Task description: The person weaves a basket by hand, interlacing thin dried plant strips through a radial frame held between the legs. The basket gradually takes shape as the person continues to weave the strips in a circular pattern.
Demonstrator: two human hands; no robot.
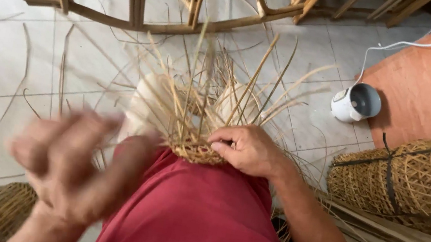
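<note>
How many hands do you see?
2. The right hand pinches the small woven rattan base on the lap. The left hand is raised at lower left, blurred and holding nothing visible. No other hands show.

Small half-woven basket base of tan cane, resting on red-clothed lap, loose unwoven strips fanning upward and outward from its tight woven bottom.

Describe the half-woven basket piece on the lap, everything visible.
The woven piece is a small, tan, tightly plaited base of cane-like strips resting on the red-clothed knee. Many loose unwoven strips fan upward and outward from it. The right hand pinches its edge; the blurred left hand is raised clear of it.
</note>
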